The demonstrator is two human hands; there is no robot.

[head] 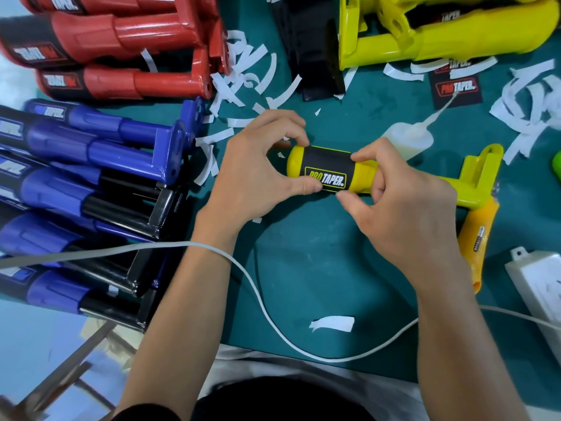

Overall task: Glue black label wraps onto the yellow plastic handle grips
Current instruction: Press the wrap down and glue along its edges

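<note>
A yellow plastic handle grip (pixel 473 180) lies across the middle of the green mat, its rounded end to the left. A black label wrap (pixel 326 168) with yellow "PRO TAPER" print sits around that end. My left hand (pixel 258 168) pinches the grip's left end, thumb on the label's lower edge and fingers curled over the top. My right hand (pixel 400 208) grips the handle just right of the label, thumb and fingers around it. More yellow grips (pixel 440 28) lie at the back right, with loose black labels (pixel 457 88) below them.
A white glue bottle (pixel 406 138) lies behind the grip, nozzle pointing back right. Red grips (pixel 121 44) and blue grips (pixel 91 165) are stacked on the left. White backing strips (pixel 249 74) litter the mat. A yellow utility knife (pixel 478 247), a white power strip (pixel 540 284) and a white cable (pixel 258 299) lie near me.
</note>
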